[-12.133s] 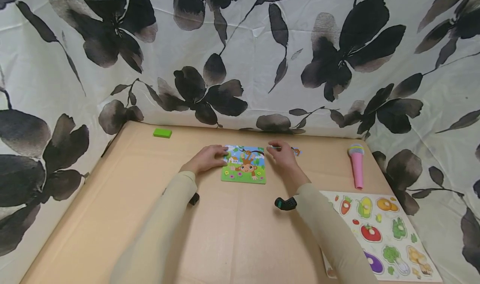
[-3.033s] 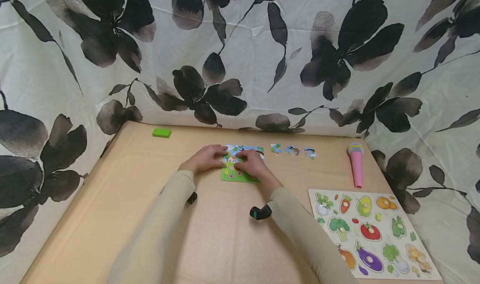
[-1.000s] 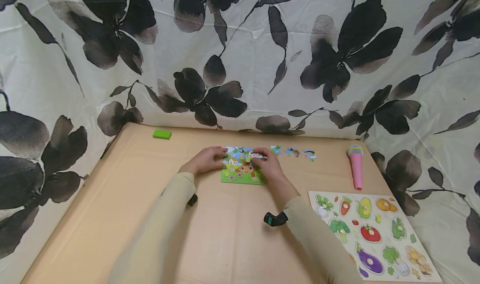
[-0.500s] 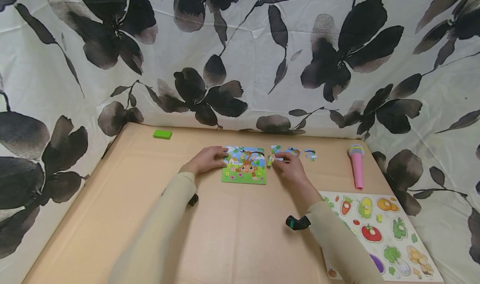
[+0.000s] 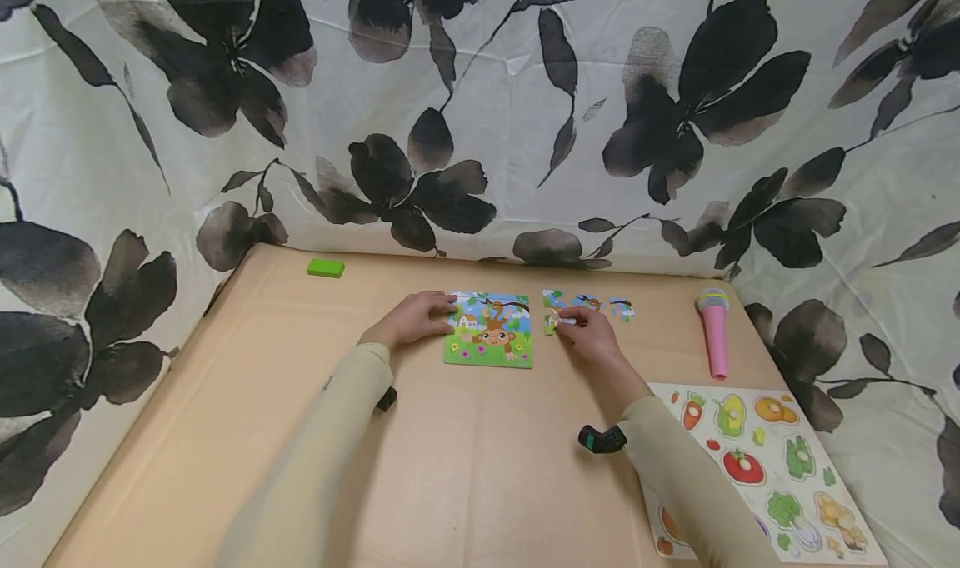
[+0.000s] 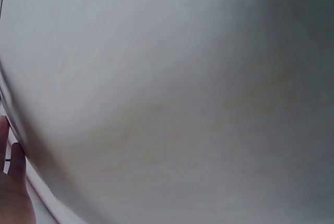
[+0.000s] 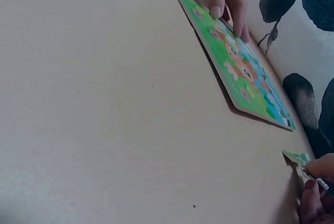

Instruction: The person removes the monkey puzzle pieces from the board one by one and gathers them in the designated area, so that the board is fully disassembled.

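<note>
A square jigsaw puzzle board [image 5: 488,347] with a monkey hanging over green grass lies at the back middle of the table. My left hand [image 5: 414,318] rests at its left edge, the thumb and fingertips touching the border. To the right of the board, my right hand [image 5: 592,335] pinches a small puzzle piece [image 5: 550,326] with green on it. In the right wrist view this piece [image 7: 296,157] is tilted between thumb and fingers. Just behind the right hand runs a row of loose puzzle pieces [image 5: 621,308]. The left wrist view shows mostly blurred tabletop, with a few fingers at its edge.
A pink toy microphone [image 5: 715,335] lies to the right. A vegetable picture board [image 5: 768,451] is at the front right, partly under the right sleeve. A green block [image 5: 326,267] lies at the back left. Floral cloth [image 5: 525,135] hangs behind the table.
Three loose pieces now lie in a row on the right. My right hand has moved right from the board, with a piece now pinched in it. The left hand has stayed put.
</note>
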The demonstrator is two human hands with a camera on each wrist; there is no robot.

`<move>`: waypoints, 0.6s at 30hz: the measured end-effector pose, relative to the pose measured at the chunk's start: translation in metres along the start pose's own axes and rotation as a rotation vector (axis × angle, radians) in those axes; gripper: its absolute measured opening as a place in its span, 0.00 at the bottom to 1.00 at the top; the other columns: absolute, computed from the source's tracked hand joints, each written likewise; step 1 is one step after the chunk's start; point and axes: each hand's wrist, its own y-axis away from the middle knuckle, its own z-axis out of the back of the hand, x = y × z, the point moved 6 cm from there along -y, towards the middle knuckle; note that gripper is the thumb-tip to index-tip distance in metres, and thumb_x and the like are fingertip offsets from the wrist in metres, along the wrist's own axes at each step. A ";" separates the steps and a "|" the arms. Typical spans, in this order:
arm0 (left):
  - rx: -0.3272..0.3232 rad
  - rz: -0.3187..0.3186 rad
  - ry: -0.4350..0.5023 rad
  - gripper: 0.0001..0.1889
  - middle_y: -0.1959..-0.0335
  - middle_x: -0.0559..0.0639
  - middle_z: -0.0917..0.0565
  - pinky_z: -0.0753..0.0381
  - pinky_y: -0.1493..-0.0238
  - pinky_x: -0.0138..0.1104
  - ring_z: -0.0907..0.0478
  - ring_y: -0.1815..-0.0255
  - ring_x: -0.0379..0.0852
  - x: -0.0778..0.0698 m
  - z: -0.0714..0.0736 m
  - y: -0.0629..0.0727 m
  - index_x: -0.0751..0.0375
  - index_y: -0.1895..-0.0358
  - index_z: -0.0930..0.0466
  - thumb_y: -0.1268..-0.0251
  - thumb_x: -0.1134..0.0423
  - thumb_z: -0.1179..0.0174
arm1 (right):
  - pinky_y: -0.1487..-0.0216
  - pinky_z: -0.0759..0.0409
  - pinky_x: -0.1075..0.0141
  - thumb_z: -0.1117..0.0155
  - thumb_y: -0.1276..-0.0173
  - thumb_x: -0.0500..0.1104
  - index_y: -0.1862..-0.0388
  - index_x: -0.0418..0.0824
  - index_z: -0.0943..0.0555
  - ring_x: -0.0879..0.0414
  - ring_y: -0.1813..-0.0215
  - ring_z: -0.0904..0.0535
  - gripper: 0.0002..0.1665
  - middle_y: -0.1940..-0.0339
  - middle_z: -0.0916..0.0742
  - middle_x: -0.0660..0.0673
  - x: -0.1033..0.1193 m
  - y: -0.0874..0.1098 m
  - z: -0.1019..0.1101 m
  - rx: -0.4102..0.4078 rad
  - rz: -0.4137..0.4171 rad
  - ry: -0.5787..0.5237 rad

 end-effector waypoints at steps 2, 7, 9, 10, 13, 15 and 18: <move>0.002 0.001 -0.001 0.25 0.30 0.53 0.29 0.44 0.25 0.46 0.40 0.26 0.55 0.000 0.000 0.000 0.63 0.39 0.21 0.37 0.55 0.34 | 0.61 0.23 0.65 0.38 0.29 0.43 0.46 0.37 0.20 0.49 0.54 0.27 0.17 0.49 0.19 0.39 -0.001 -0.002 0.000 -0.015 -0.006 0.015; 0.009 0.004 -0.002 0.25 0.30 0.53 0.29 0.44 0.25 0.46 0.40 0.26 0.55 0.000 0.000 -0.001 0.63 0.39 0.21 0.37 0.56 0.34 | 0.58 0.28 0.60 0.36 0.31 0.44 0.50 0.37 0.19 0.47 0.56 0.30 0.15 0.53 0.20 0.40 0.000 -0.005 0.001 -0.049 0.008 0.069; 0.009 0.000 -0.003 0.25 0.30 0.54 0.29 0.44 0.25 0.47 0.39 0.26 0.56 0.000 0.001 -0.001 0.63 0.39 0.21 0.37 0.56 0.33 | 0.56 0.29 0.58 0.35 0.32 0.44 0.51 0.37 0.19 0.46 0.56 0.30 0.15 0.54 0.20 0.41 0.000 -0.007 0.001 -0.057 0.027 0.101; 0.009 -0.001 -0.001 0.25 0.30 0.54 0.29 0.44 0.25 0.47 0.39 0.27 0.56 0.000 0.001 -0.001 0.63 0.39 0.21 0.37 0.56 0.33 | 0.55 0.29 0.57 0.35 0.32 0.44 0.51 0.38 0.19 0.46 0.56 0.29 0.14 0.54 0.20 0.40 0.000 -0.008 0.001 -0.059 0.035 0.111; 0.009 -0.005 -0.001 0.25 0.31 0.54 0.29 0.44 0.26 0.47 0.39 0.27 0.56 -0.001 0.001 -0.001 0.63 0.39 0.21 0.37 0.56 0.33 | 0.53 0.29 0.56 0.35 0.32 0.44 0.52 0.38 0.19 0.46 0.55 0.28 0.14 0.53 0.19 0.40 -0.001 -0.008 0.000 -0.060 0.055 0.133; 0.010 0.003 0.002 0.25 0.30 0.53 0.29 0.44 0.25 0.46 0.39 0.26 0.55 0.000 0.001 -0.001 0.63 0.39 0.21 0.37 0.56 0.33 | 0.54 0.28 0.56 0.35 0.32 0.44 0.52 0.38 0.19 0.46 0.55 0.28 0.14 0.53 0.18 0.40 -0.001 -0.008 0.000 -0.057 0.062 0.133; 0.012 0.014 0.002 0.25 0.30 0.52 0.29 0.44 0.25 0.45 0.39 0.26 0.54 0.000 0.000 -0.001 0.62 0.39 0.21 0.37 0.55 0.33 | 0.55 0.28 0.57 0.35 0.32 0.44 0.52 0.38 0.18 0.46 0.55 0.28 0.14 0.53 0.18 0.40 -0.003 -0.007 0.000 -0.054 0.072 0.128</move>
